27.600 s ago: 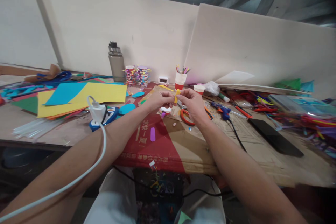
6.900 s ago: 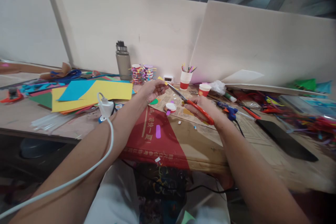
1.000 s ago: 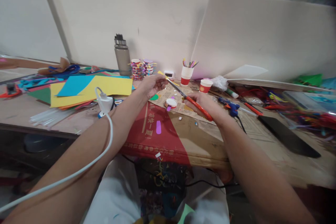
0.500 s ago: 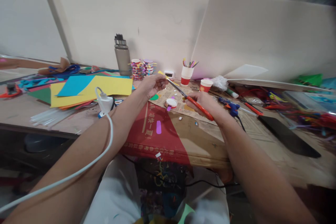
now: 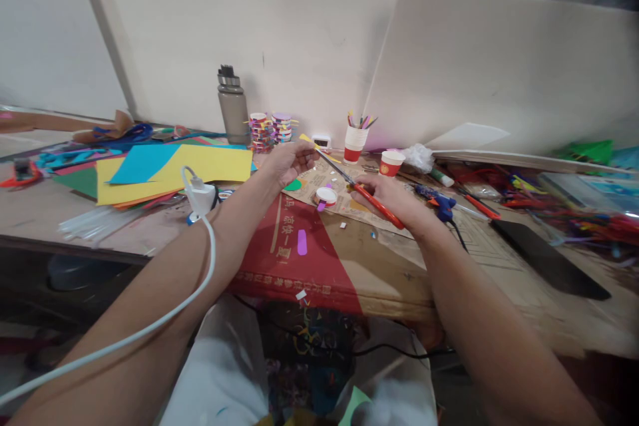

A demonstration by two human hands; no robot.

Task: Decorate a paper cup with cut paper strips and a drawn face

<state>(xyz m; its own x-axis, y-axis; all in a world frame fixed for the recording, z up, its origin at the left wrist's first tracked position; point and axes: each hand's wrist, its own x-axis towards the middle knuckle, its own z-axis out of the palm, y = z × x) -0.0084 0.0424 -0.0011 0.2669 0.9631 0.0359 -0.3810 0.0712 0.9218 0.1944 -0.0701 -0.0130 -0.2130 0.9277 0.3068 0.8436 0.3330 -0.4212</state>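
My right hand (image 5: 387,192) is closed round the red handles of a pair of scissors (image 5: 378,204), whose blades point up and left. At the blade tips, my left hand (image 5: 294,161) pinches a small strip of yellow paper (image 5: 307,140); part of it is hidden by the fingers. Below the blades sits a short white-and-red cup piece (image 5: 326,197) with purple tabs on it. A green paper disc (image 5: 294,184) lies just under my left hand. Closer to me, a loose purple strip (image 5: 302,242) rests on the red part of the cardboard (image 5: 319,266).
Coloured paper sheets (image 5: 200,170), a white plug adapter (image 5: 201,196) with a cable over my left arm, and a bottle (image 5: 233,106) stand left. Behind are decorated stacks (image 5: 260,133) and a cup of sticks (image 5: 356,146). Right are a glue gun (image 5: 442,205) and black phone-like slab (image 5: 549,259).
The scissors and my right hand have shifted very slightly to the left. My left hand stays nearly still.
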